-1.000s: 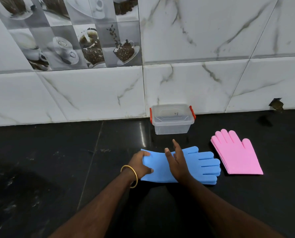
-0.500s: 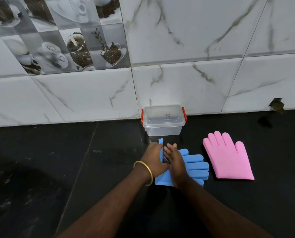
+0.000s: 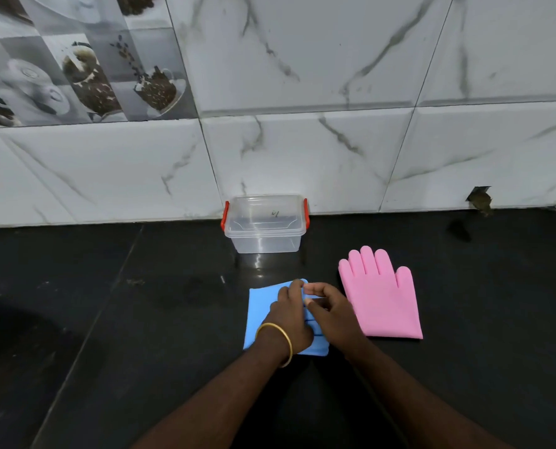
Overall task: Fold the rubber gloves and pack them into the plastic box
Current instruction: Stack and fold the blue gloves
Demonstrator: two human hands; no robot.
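The blue gloves [image 3: 260, 314] lay folded on the dark surface [image 3: 140, 319], long axis running toward the wall. The left hand [image 3: 291, 315] pressed them down; the right hand [image 3: 330, 311] curled its fingers [image 3: 312, 289] at the fold. The pink gloves [image 3: 382, 296] lay flat beside, fingertips pointing toward the wall, near the plastic box [image 3: 265, 223].

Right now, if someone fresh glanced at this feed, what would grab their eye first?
Probably the pink glove, lying flat and unfolded on the black counter at the right. Next, the blue glove at centre, folded over, with the left hand and the right hand both on it. Behind them, against the marble wall, stands the clear box with red clips, lid on.
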